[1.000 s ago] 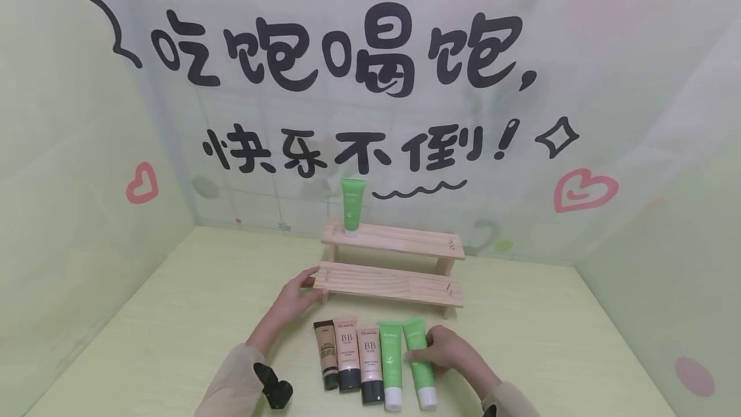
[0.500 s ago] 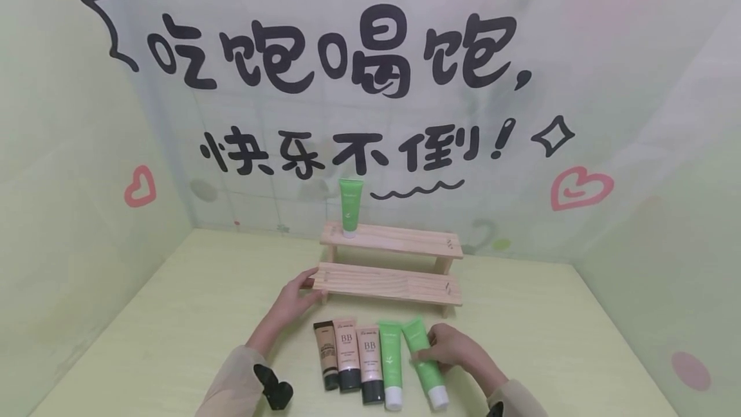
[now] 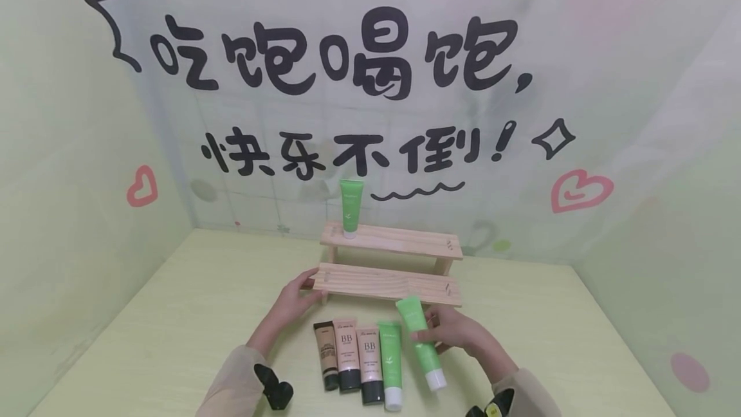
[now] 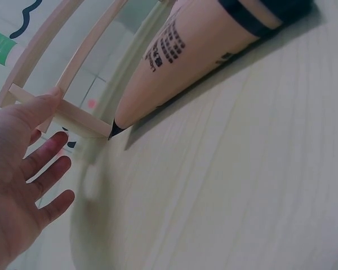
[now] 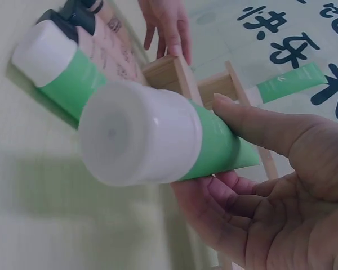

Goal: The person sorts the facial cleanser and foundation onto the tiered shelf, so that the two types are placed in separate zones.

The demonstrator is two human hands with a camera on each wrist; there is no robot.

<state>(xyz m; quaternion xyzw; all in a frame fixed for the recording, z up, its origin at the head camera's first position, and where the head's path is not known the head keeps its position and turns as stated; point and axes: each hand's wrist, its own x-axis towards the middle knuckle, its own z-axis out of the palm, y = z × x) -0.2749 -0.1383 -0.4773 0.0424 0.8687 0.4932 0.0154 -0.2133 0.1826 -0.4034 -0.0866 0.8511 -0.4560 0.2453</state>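
Note:
My right hand (image 3: 457, 330) pinches a green squeeze tube with a white cap (image 3: 422, 346), thumb on one side and fingers on the other. The tube tilts, cap toward me; its crimped end overlaps the front edge of the two-step wooden stand (image 3: 388, 280) in the head view. At the left end of the stand's lower step, my left hand (image 3: 295, 301) grips the corner between thumb and index finger; the other fingers (image 4: 53, 174) are spread loosely. Another green tube (image 3: 351, 208) stands upright, cap down, on the upper step's left.
In front of the stand several tubes lie in a row: a brown one (image 3: 327, 352), two pink BB cream tubes (image 3: 347, 356) with black caps, and a green tube (image 3: 391, 362). A printed backdrop (image 3: 370, 108) rises behind the yellowish table (image 3: 202, 288).
My right hand has turned the green tube, cap swinging right, then lifted it off the table and toward the stand. The left hand stays at the stand's corner.

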